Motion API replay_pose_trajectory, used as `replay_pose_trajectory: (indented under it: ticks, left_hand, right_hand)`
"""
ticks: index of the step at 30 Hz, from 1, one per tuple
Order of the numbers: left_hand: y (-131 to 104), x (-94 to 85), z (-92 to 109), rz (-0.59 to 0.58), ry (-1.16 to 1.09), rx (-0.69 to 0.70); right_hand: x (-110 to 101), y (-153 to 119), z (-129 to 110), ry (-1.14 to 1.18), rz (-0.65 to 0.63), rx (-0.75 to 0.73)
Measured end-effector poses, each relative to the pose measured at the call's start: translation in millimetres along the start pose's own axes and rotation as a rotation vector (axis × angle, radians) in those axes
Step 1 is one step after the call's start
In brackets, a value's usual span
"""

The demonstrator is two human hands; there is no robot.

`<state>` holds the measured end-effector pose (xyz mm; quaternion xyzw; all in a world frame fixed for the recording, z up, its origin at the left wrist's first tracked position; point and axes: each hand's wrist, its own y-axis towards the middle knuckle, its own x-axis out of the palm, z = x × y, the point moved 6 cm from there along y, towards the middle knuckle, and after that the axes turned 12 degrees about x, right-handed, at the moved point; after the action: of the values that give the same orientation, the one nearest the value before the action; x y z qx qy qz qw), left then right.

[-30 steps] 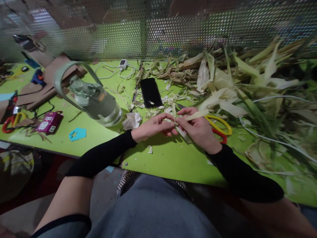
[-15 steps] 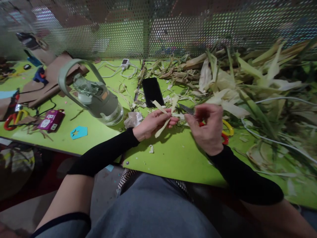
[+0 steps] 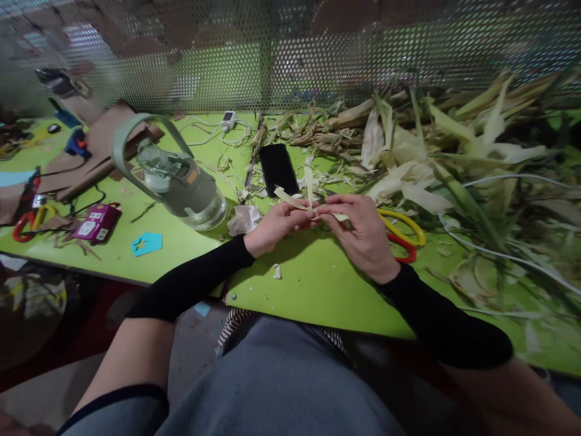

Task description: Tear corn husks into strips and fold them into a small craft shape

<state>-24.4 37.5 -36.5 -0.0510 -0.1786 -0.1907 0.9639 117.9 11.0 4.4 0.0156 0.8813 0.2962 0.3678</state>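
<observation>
Pale strips of corn husk point(image 3: 309, 184) meet at a centre between my two hands, one strip pointing up and others out to the sides. My left hand point(image 3: 276, 227) pinches them from the left. From the right, my right hand point(image 3: 361, 233) closes its thumb and fingers on the same piece, with a strip lying along the fingers. Scissors with yellow and red handles point(image 3: 408, 233) lie on the green table point(image 3: 308, 297) just right of my right hand, which partly hides them. A black phone point(image 3: 279, 168) lies flat behind my hands.
A large heap of husks point(image 3: 422, 145) covers the right, crossed by a white cable point(image 3: 508, 251). A green bottle point(image 3: 186, 188) with a looped handle stands on the left, near a crumpled paper point(image 3: 244, 219), a purple box point(image 3: 96, 222) and a blue paper pentagon point(image 3: 146, 243). Perforated mesh runs behind.
My right hand has moved left to the husk piece and let go of the scissors, which now lie on the table. The husk strips have turned, one now pointing straight up.
</observation>
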Motion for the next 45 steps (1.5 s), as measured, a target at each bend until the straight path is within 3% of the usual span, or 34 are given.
replay_pose_trajectory:
  ticks: [8,16,22,25,29,34,40,45]
  left_hand:
    - [-10,10.4,0,-0.102,0.094,0.048]
    - [-11,12.1,-4,-0.134,0.148,0.106]
    - [-6,3.2,-8,-0.023,0.07,0.13]
    - [-4,-3.1,-6,0.057,0.069,0.149]
    - [-3,-6.2,-4,0.076,0.19,0.166]
    - [-6,-8.4,1,0.051,0.454,0.226]
    - [-11,2.5,3,-0.136,0.621,0.264]
    - [-13,5.9,-1,-0.153,0.49,0.184]
  right_hand:
    - [1,0,5,0.092,-0.145,0.275]
    - [4,-11,14,0.218,-0.105,0.433]
    - [12,-12,18,0.292,-0.187,0.431]
    - [10,-13,8,0.098,-0.167,0.261]
    - [6,-17,-9,-0.156,-0.103,-0.012]
    - [-1,-17,-19,-0.194,-0.091,-0.124]
    - [-6,-12,-10,-0.044,-0.078,0.019]
    - [-3,-13,3,0.018,-0.099,0.226]
